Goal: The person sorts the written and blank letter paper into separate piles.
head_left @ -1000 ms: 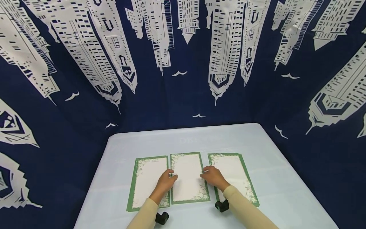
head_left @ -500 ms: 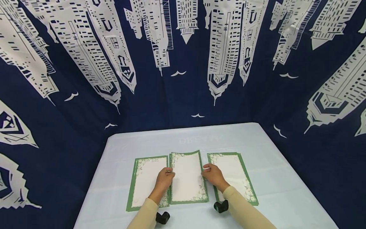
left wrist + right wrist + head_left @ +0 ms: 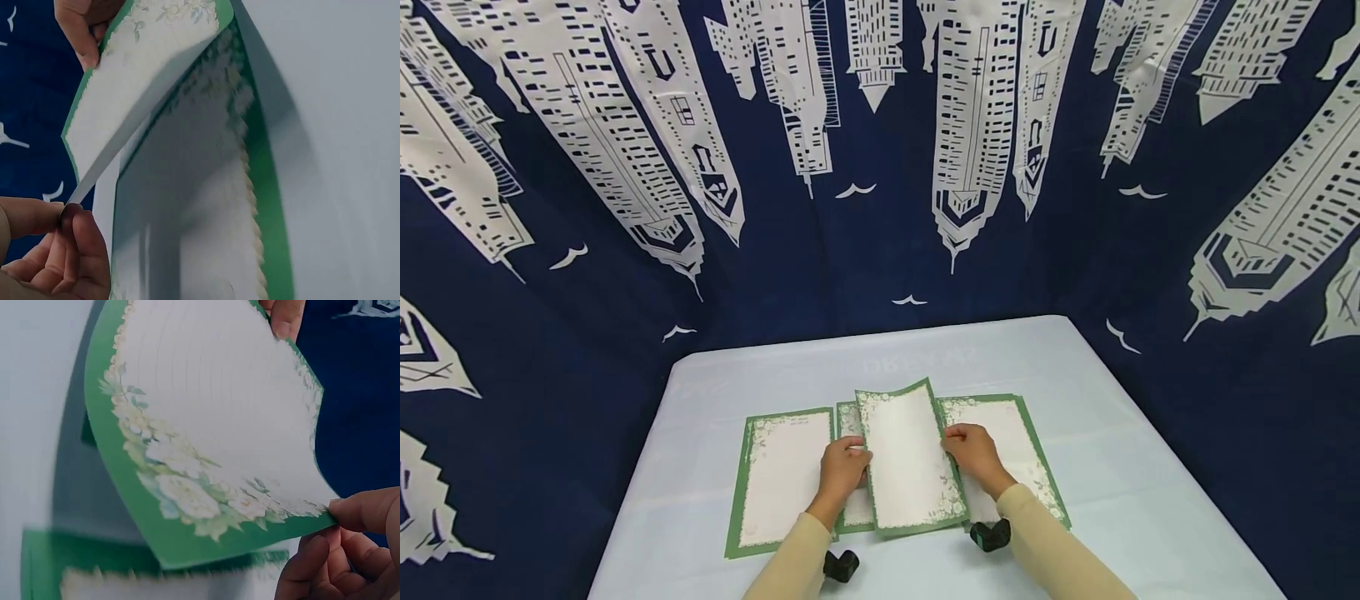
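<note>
A sheet of writing paper (image 3: 910, 458) with a green floral border is raised above the table between both hands, bowed along its length. My left hand (image 3: 842, 471) pinches its left edge between thumb and fingers, plain in the left wrist view, where the sheet's edge (image 3: 100, 165) curls up. On the opposite edge my right hand (image 3: 973, 454) pinches it, and the right wrist view shows faint ruled lines and white flowers on the paper (image 3: 187, 425). Beneath lies the middle pile of matching sheets (image 3: 848, 421), mostly covered by the lifted one.
Similar bordered sheets lie to the left (image 3: 782, 483) and to the right (image 3: 1011, 442), the right ones partly overlapped by the raised sheet. All rest on a white-covered table (image 3: 715, 375). A navy cloth (image 3: 805, 283) with white buildings surrounds it. Black devices (image 3: 841, 567) sit at both wrists.
Both hands have lifted the top sheet off the middle pile and shifted it to the right, exposing another sheet below. The head view has turned slightly.
</note>
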A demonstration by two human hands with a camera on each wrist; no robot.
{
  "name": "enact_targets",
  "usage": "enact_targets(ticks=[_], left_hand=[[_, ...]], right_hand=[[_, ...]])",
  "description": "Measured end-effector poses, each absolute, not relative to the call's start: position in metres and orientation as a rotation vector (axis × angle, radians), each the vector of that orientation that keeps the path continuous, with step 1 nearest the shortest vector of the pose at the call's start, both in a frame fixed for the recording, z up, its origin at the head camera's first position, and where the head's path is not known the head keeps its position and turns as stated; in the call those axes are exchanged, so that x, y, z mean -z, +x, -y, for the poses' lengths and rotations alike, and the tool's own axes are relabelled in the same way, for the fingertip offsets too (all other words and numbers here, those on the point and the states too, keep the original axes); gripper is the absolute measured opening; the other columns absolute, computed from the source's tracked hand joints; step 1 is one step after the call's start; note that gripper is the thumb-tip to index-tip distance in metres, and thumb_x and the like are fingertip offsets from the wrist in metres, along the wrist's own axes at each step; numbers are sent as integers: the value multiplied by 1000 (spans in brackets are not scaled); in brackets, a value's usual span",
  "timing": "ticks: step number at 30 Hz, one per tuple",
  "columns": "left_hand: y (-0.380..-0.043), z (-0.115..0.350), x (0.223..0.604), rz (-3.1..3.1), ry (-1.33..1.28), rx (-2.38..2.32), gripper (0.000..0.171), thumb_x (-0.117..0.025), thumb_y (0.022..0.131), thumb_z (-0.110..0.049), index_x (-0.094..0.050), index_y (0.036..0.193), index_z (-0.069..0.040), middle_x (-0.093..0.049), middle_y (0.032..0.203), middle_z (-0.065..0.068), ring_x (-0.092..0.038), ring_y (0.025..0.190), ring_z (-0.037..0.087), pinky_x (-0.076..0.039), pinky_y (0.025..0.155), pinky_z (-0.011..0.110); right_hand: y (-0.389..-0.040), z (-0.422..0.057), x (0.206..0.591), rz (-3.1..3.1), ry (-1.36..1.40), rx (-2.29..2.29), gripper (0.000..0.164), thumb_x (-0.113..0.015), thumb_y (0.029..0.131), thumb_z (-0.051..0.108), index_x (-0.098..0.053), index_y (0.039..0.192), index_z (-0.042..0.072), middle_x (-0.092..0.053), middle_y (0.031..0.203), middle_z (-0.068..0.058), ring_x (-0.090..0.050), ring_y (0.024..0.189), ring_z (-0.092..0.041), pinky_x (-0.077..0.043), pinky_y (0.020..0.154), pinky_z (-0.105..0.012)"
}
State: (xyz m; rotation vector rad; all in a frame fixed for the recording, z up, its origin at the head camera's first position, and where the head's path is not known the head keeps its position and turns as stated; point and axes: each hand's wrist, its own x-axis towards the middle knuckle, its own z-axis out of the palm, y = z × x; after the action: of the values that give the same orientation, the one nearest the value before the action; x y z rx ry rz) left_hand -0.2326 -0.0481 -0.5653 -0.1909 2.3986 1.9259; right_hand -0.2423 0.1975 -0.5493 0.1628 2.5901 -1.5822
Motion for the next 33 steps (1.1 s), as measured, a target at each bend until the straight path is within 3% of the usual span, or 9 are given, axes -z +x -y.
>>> enact_targets(ticks=[10, 15, 19, 25, 28, 33], left_hand=[[-246, -12, 558, -2324, -105, -1896, 27, -70, 91, -1, -68, 117, 8, -69, 84, 8, -62, 57, 14, -58, 61, 37], [-248, -42, 559, -2278, -10, -1870, 31, -70, 92, -2, -66, 120, 9, -70, 85, 8, -65, 58, 15, -57, 59, 33], [-250, -65, 565, -2312, 49, -1792, 31, -72, 91, -5, -67, 120, 7, -69, 75, 4, -64, 56, 14, -55, 54, 29], [-249, -83, 572, -2486, 135, -1560, 30, -73, 92, -10, -68, 119, 3, -61, 63, -1, -53, 50, 10, -45, 48, 27], [-248, -88, 570, -2530, 188, -1514, 36, -73, 93, -9, -64, 124, 6, -63, 68, 5, -55, 56, 16, -48, 55, 32], [-245, -93, 567, -2595, 232, -1439, 47, -68, 95, -10, -56, 134, 11, -69, 109, 26, -68, 94, 34, -55, 79, 47]], right_hand=[[-226, -272, 535, -2644, 288, 1550, 32, -63, 100, 10, -64, 125, -9, -67, 112, -21, -67, 91, -28, -57, 73, -38], [-217, -303, 536, -2716, 356, 1489, 33, -63, 99, 10, -64, 125, -10, -67, 114, -25, -67, 95, -33, -57, 73, -39], [-215, -323, 542, -2796, 431, 1368, 33, -63, 97, 12, -66, 123, -9, -70, 107, -22, -67, 93, -33, -55, 74, -43], [-217, -332, 556, -2829, 454, 1247, 32, -63, 96, 12, -66, 121, -8, -72, 97, -15, -66, 88, -31, -54, 74, -45], [-218, -332, 557, -2840, 448, 1247, 31, -63, 95, 10, -66, 120, -9, -71, 98, -17, -66, 87, -31, -54, 73, -45], [-219, -334, 559, -2861, 466, 1206, 32, -61, 95, 9, -64, 120, -10, -71, 102, -21, -66, 93, -35, -55, 78, -48]])
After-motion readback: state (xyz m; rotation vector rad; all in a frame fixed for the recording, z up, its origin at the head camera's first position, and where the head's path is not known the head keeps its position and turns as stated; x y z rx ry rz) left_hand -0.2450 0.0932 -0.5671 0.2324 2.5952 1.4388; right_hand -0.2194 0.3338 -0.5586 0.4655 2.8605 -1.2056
